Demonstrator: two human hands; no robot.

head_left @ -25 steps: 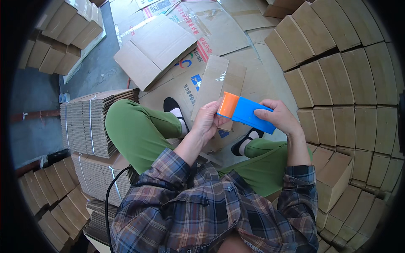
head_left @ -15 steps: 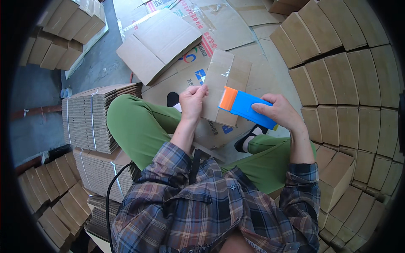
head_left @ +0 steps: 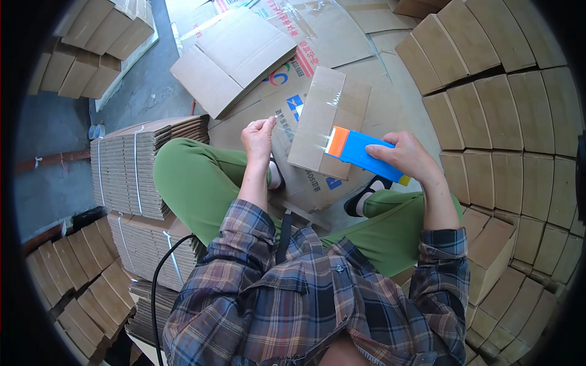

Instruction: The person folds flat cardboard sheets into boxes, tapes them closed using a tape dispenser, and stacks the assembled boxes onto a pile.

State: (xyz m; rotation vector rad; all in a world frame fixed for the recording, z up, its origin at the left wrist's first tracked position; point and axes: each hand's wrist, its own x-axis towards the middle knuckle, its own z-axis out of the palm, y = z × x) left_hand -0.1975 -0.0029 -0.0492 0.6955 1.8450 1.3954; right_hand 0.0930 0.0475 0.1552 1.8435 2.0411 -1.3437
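Observation:
My right hand (head_left: 408, 156) is wrapped around a flat blue tape dispenser (head_left: 369, 150) with an orange head and a yellow tip at the near end. Its orange head lies over the top of a closed brown carton (head_left: 310, 137), just right of the carton's middle. Shiny clear tape runs along the carton's centre seam. To the left of the carton, apart from it, my left hand (head_left: 258, 137) is raised with thumb and fingers pinched. A tiny pale bit shows at the fingertips, too small to name.
Flattened cartons (head_left: 229, 55) lie on the cardboard-covered floor beyond. Strapped bundles of flat cardboard (head_left: 146, 168) stand left of my knee. Stacked closed boxes (head_left: 497, 110) wall in the right side, with more boxes (head_left: 82, 268) at the lower left. A black cable (head_left: 160, 277) hangs beside my left arm.
My left hand has drawn away from the carton to the left, still pinched. The tape dispenser, in my right hand, has shifted slightly right.

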